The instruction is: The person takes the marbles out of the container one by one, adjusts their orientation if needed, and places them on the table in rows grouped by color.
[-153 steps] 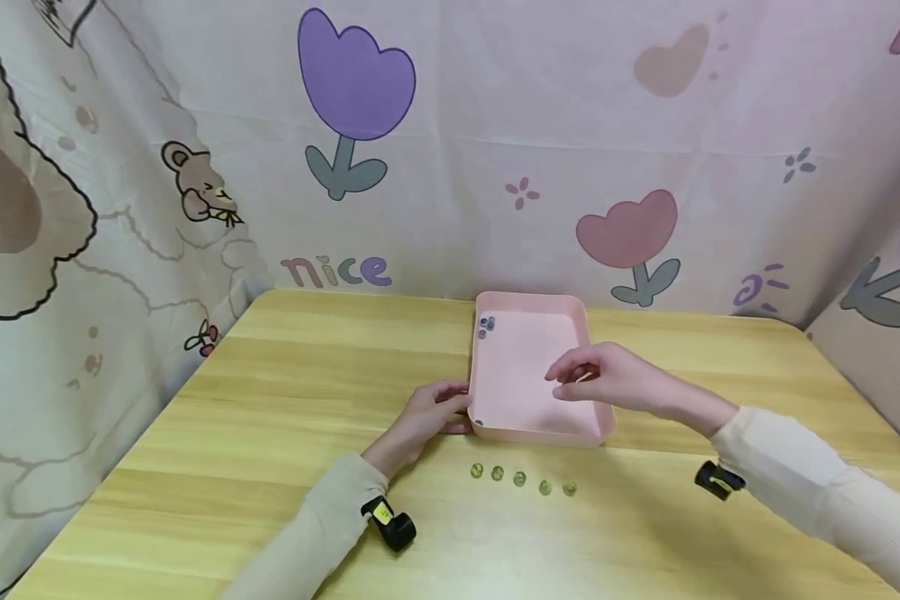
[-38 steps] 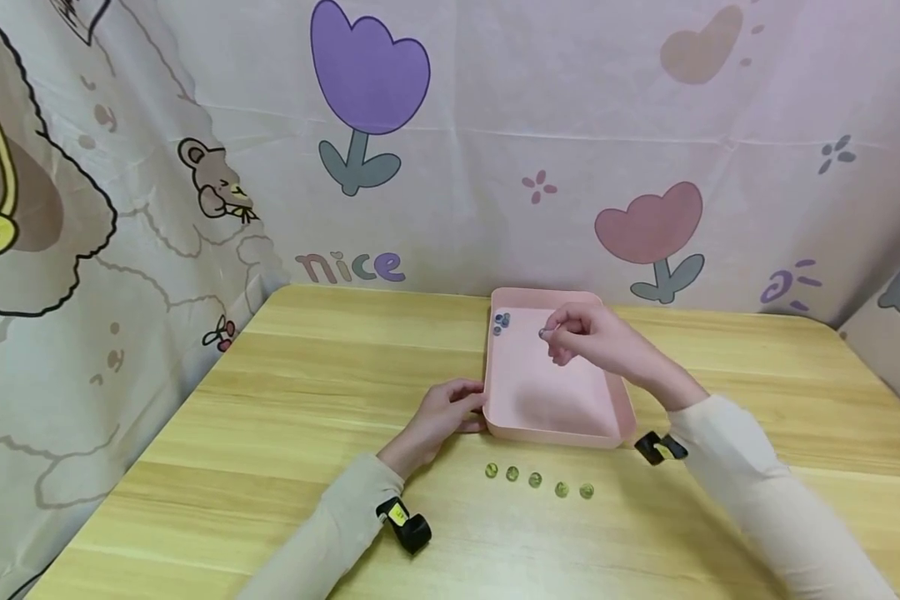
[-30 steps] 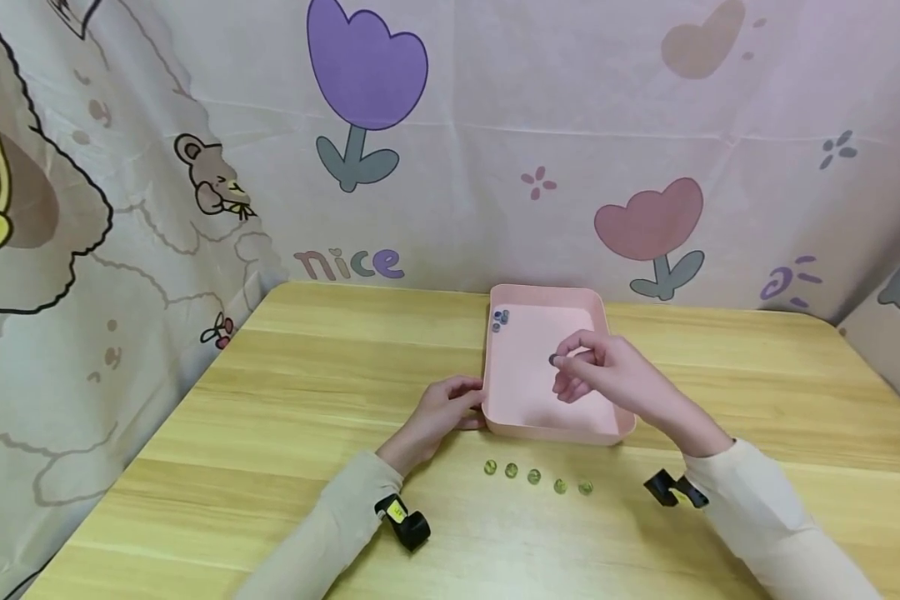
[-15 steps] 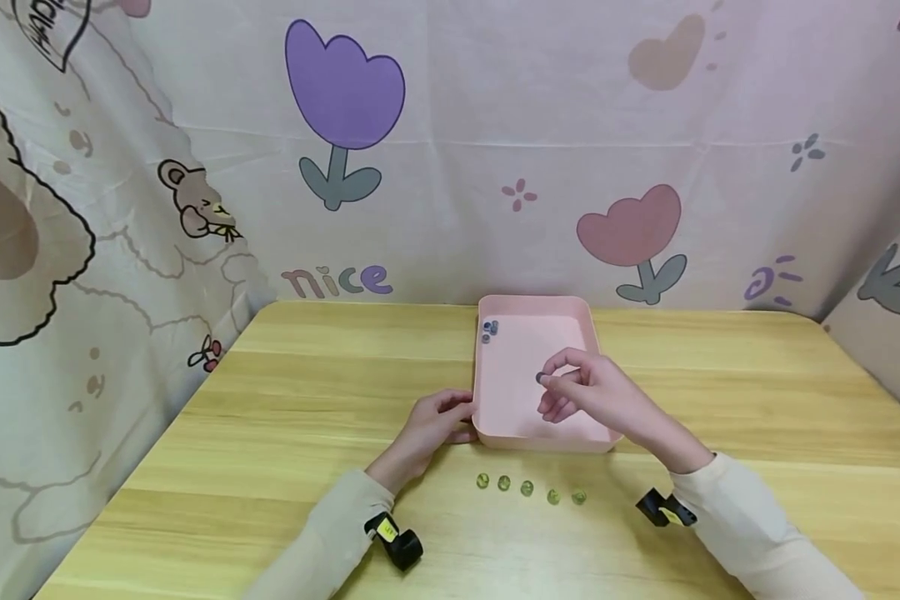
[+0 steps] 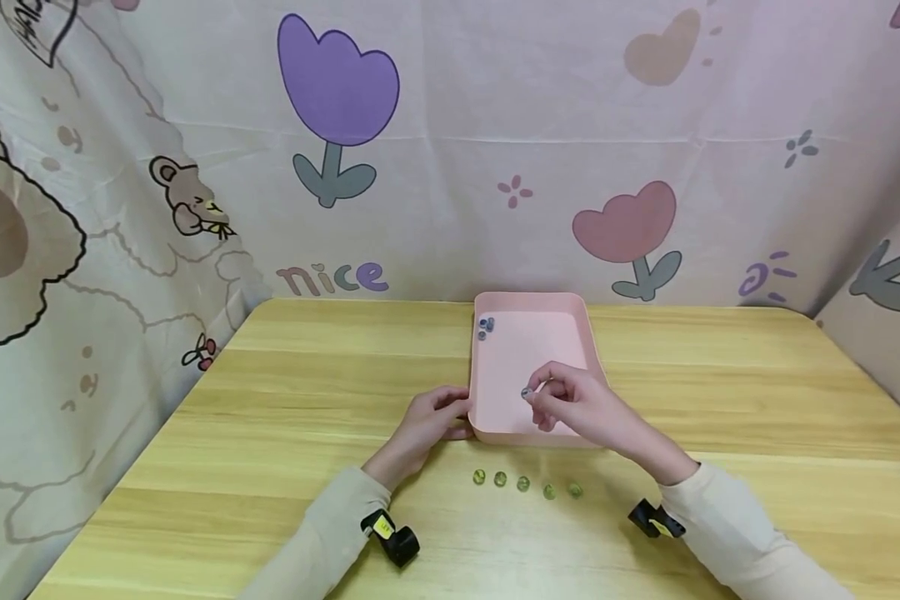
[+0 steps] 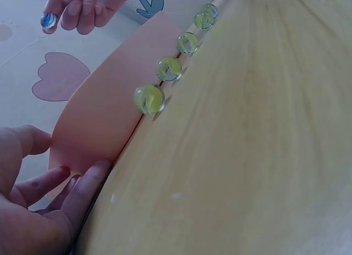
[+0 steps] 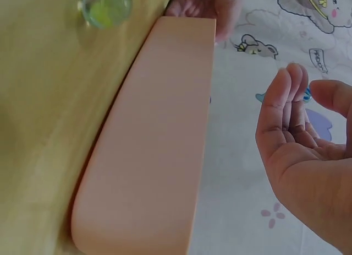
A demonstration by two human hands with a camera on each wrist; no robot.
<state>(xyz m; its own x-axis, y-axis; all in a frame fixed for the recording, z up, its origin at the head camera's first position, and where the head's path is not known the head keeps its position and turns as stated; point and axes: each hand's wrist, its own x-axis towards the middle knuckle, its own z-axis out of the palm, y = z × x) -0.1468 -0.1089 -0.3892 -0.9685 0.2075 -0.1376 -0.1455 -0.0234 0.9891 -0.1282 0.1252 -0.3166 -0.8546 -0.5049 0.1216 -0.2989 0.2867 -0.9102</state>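
Marble (image 5: 526, 392) pinched in right hand (image 5: 579, 406); left hand (image 5: 429, 417) touching tray (image 5: 521, 346).

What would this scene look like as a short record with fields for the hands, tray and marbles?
Left hand: touches the left wall of the pink tray
Right hand: pinches a blue-streaked marble over the tray
Tray: on the wooden table
Inside tray: bluish marbles near the far left corner, exact count unclear
Outside tray: five yellow-green marbles in a row in front
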